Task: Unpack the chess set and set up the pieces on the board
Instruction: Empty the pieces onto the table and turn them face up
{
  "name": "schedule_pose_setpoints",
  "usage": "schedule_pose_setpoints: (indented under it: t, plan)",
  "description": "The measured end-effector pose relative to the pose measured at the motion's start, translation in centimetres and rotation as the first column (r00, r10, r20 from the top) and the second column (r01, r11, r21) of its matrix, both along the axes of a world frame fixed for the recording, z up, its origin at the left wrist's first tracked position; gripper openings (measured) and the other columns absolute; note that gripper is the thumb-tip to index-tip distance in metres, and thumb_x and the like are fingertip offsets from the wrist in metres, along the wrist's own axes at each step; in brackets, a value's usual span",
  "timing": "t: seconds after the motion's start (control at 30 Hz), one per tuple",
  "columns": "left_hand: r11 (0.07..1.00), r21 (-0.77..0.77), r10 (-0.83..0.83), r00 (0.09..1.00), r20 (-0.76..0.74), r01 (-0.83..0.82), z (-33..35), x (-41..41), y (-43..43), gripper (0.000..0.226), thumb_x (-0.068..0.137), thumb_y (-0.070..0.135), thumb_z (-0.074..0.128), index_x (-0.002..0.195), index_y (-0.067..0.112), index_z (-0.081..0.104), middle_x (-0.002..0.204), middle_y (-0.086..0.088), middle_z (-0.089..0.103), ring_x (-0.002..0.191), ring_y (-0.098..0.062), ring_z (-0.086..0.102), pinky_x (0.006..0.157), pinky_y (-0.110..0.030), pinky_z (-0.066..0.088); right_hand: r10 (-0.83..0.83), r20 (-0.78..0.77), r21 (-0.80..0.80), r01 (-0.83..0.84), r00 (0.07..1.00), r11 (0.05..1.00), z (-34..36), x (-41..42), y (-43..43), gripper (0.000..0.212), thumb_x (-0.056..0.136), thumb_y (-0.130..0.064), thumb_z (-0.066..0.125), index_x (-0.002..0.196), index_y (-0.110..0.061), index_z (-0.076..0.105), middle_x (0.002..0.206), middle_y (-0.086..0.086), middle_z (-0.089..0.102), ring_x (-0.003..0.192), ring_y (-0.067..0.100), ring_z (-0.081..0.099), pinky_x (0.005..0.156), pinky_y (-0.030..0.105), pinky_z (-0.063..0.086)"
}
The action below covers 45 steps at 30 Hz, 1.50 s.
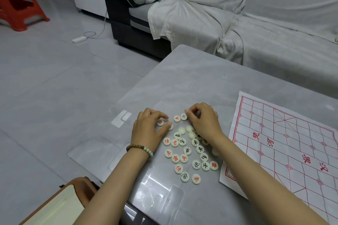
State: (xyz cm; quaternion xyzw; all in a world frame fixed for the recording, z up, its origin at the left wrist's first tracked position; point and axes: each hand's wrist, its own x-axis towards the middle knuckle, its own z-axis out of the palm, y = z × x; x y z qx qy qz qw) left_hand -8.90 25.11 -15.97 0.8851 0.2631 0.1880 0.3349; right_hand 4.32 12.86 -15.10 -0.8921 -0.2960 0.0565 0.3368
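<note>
Pinching a red-marked xiangqi disc (160, 122) in left hand (148, 128), dark-marked disc (183, 116) in right hand (204, 121); paper board (292, 133) right.

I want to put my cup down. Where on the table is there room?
The far stretch of the table, from the left hand and right hand to the sofa, is bare. So is the paper board on the right. It is crowded in the middle, where the pieces lie packed beside the board.
</note>
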Motion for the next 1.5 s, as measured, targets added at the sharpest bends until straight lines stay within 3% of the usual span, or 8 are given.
schedule_pose_setpoints:
  t: [0.17, 0.3, 0.47, 0.7, 0.87, 1.03, 1.27, 1.5]
  plan:
    - [0.942, 0.289, -0.181, 0.983, 0.009, 0.171, 0.2, -0.2, -0.8, 0.046, 0.087, 0.056, 0.032, 0.097, 0.033, 0.071, 0.121, 0.008, 0.054, 0.112, -0.015, 0.042, 0.090, -0.024, 0.026, 0.032, 0.006, 0.120, -0.032, 0.999, 0.992, 0.3, 0.0, -1.5, 0.015, 0.093, -0.030, 0.054, 0.084, -0.021, 0.064, 0.089, -0.009, 0.057, 0.088, 0.012, 0.050, 0.092, 0.040, 0.041]
    - [0.875, 0.397, -0.273, 0.959, -0.070, 0.278, -0.4, -0.7, -1.4, 0.046, 0.090, 0.053, 0.030, 0.094, 0.035, 0.072, 0.127, 0.008, 0.056, 0.115, -0.020, 0.044, 0.096, -0.028, 0.024, 0.169, 0.037, 0.087, -0.172, 0.985, 0.981, 0.7, -0.6, -4.2, 0.019, 0.092, -0.035, 0.055, 0.096, -0.029, 0.073, 0.094, -0.018, 0.057, 0.096, 0.002, 0.049, 0.095, 0.032, 0.036]
    - [0.908, 0.301, -0.264, 0.955, -0.135, 0.293, -0.3, -0.6, -2.0, 0.061, 0.083, 0.061, 0.014, 0.116, 0.039, 0.061, 0.141, 0.013, 0.039, 0.129, -0.015, 0.028, 0.104, -0.028, 0.019, 0.238, 0.084, -0.036, -0.236, 0.968, 0.971, 0.4, -1.3, -5.5, 0.020, 0.092, -0.038, 0.054, 0.102, -0.034, 0.071, 0.098, -0.022, 0.053, 0.098, -0.002, 0.043, 0.093, 0.021, 0.025]
    - [0.987, 0.082, -0.132, 0.990, -0.047, 0.136, 0.1, 0.8, -2.3, 0.022, 0.088, 0.041, 0.055, 0.108, 0.036, 0.063, 0.114, 0.013, 0.051, 0.115, -0.009, 0.034, 0.089, -0.017, 0.019, 0.192, 0.116, -0.082, -0.183, 0.975, 0.980, 0.5, -0.8, -4.2, 0.020, 0.084, -0.046, 0.063, 0.093, -0.031, 0.073, 0.101, -0.015, 0.057, 0.102, 0.003, 0.045, 0.090, 0.022, 0.022]
    - [0.995, 0.061, -0.079, 0.996, -0.038, 0.081, 0.1, 1.6, -2.3, 0.016, 0.084, 0.042, 0.062, 0.093, 0.030, 0.067, 0.107, 0.012, 0.053, 0.110, -0.009, 0.035, 0.083, -0.016, 0.017, 0.106, 0.031, -0.002, -0.106, 0.994, 0.994, 0.2, -0.3, -3.6, 0.013, 0.080, -0.048, 0.066, 0.077, -0.035, 0.067, 0.103, -0.014, 0.055, 0.104, 0.004, 0.041, 0.092, 0.025, 0.024]
    - [0.997, 0.013, -0.073, 0.996, -0.048, 0.073, 0.1, 1.9, -2.4, 0.016, 0.084, 0.043, 0.061, 0.089, 0.029, 0.067, 0.109, 0.012, 0.052, 0.112, -0.010, 0.034, 0.079, -0.015, 0.015, 0.061, 0.045, -0.051, -0.058, 0.997, 0.997, 0.1, 0.1, -3.5, 0.015, 0.085, -0.043, 0.063, 0.091, -0.028, 0.061, 0.107, -0.011, 0.051, 0.106, 0.009, 0.041, 0.091, 0.026, 0.026]
    - [0.998, -0.017, -0.060, 0.998, -0.035, 0.060, 0.3, 1.7, -2.2, 0.012, 0.087, 0.040, 0.059, 0.095, 0.033, 0.062, 0.109, 0.013, 0.052, 0.112, -0.009, 0.036, 0.084, -0.019, 0.022, 0.212, 0.081, -0.020, -0.211, 0.974, 0.977, 1.2, -1.1, -5.1, 0.005, 0.082, -0.037, 0.068, 0.086, -0.035, 0.071, 0.103, -0.017, 0.050, 0.103, -0.001, 0.036, 0.094, 0.023, 0.023]
    - [0.997, 0.002, -0.077, 0.997, 0.004, 0.077, 0.7, 0.9, -2.3, 0.015, 0.090, 0.037, 0.055, 0.100, 0.033, 0.064, 0.108, 0.013, 0.054, 0.110, -0.009, 0.039, 0.087, -0.020, 0.025, 0.267, 0.151, -0.154, -0.244, 0.952, 0.957, 1.1, -1.7, -6.0, 0.024, 0.077, -0.052, 0.066, 0.096, -0.039, 0.072, 0.106, -0.020, 0.048, 0.096, -0.001, 0.033, 0.089, 0.022, 0.023]
